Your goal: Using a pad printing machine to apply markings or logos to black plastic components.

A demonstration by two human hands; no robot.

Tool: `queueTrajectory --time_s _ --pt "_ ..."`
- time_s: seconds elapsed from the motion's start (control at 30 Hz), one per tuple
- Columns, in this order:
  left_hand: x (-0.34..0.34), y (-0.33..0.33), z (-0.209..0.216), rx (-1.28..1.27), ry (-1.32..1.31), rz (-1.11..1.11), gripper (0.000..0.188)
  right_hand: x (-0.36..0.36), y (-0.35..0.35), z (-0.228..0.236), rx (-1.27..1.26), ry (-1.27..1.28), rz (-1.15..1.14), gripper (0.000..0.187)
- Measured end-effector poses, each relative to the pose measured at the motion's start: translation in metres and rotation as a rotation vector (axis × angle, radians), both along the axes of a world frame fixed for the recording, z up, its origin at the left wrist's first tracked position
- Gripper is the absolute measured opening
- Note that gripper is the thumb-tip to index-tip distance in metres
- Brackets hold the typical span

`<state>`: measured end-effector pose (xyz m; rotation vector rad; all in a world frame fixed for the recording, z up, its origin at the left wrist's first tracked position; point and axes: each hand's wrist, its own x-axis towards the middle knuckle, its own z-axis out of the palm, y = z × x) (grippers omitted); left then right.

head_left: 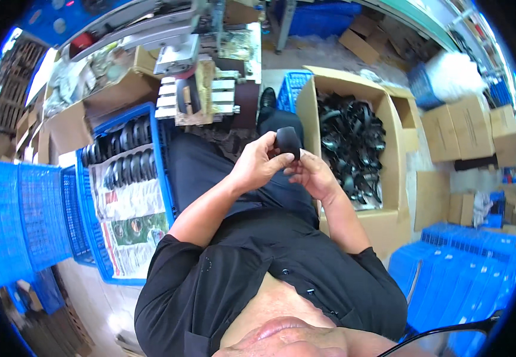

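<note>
A small black curved piece (289, 141) with a smooth, dark face is held up in front of my lap. My left hand (257, 164) grips it from the left, thumb along its lower edge and fingers behind it. At the lower right corner, my right hand (315, 174) has its fingertips curled against the same piece. On the right, a large cardboard box (360, 221) holds a heap of glossy black curved parts (353, 146). A blue crate (161, 178) on the left carries rows of similar black parts (132, 169) on newspaper.
Ahead of my knees stands a machine fixture (195, 95) with pale slotted blocks. Blue crates are stacked at the far left (23, 214) and lower right (460, 279). Cardboard boxes (469, 128) and a white bag (455, 72) stand beyond on the right.
</note>
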<state>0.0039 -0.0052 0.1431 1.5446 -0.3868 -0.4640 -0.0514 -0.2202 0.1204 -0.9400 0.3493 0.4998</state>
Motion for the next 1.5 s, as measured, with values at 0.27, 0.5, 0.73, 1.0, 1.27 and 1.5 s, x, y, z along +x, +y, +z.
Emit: queueTrajectory --time_s 0.27,0.5,0.73,1.0,1.27,1.5 --pt "0.008 0.038 0.032 0.133 0.027 0.161 0.03 0.034 0.038 0.035 -0.437 -0.568 0.11 0.028" --pt "0.057 0.091 0.078 0.654 -1.08 0.935 0.042 0.065 0.064 0.057 -0.429 -0.578 -0.043 0.022" --pt "0.086 0.113 0.087 0.79 -0.928 0.938 0.041 0.105 0.103 0.082 -0.428 -0.612 -0.026 0.022" --pt "0.049 0.151 0.08 0.675 -0.701 1.133 0.042 0.162 0.173 0.095 -0.417 -0.745 -0.021 0.055" --pt "-0.012 0.225 0.034 0.738 -0.51 1.119 0.042 0.18 0.191 0.071 -0.86 -1.012 0.024 0.041" --pt "-0.035 0.376 -0.042 0.893 -0.317 1.312 0.042 0.144 0.031 0.005 -0.921 -0.771 -0.167 0.055"
